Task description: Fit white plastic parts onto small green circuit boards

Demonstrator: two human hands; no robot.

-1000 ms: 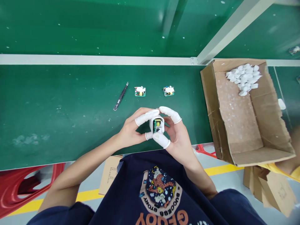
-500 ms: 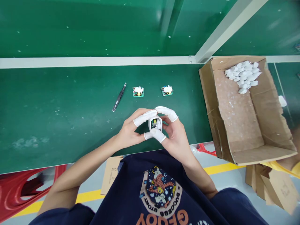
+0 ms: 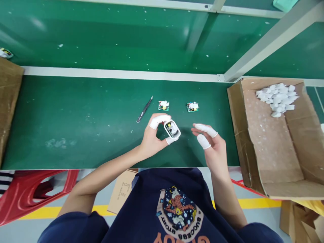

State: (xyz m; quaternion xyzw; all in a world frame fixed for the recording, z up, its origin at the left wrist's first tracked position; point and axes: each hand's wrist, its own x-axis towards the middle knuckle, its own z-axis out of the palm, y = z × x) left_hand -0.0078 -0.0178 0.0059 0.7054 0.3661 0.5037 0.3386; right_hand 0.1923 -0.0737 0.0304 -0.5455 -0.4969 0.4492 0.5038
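Observation:
My left hand (image 3: pixel 154 135) grips a small white charger shell (image 3: pixel 172 130) with a circuit board inside it, pinched between a capped forefinger and thumb above the green table (image 3: pixel 76 118). My right hand (image 3: pixel 211 143) hovers a little to the right of the shell, holding nothing, its white-capped fingers apart. Two small green circuit boards (image 3: pixel 163 105) (image 3: pixel 192 107) lie on the table just beyond my hands. Black tweezers (image 3: pixel 144 109) rest to the left of them.
An open cardboard box (image 3: pixel 268 135) at the right holds a heap of white plastic parts (image 3: pixel 277 95) in its far corner. Another cardboard box edge (image 3: pixel 8 91) shows at far left. A red plastic stool (image 3: pixel 32 192) stands below the table's near edge.
My right hand has let go of the shell and moved right; my left hand alone now holds it. The camera view has tilted up and shifted left.

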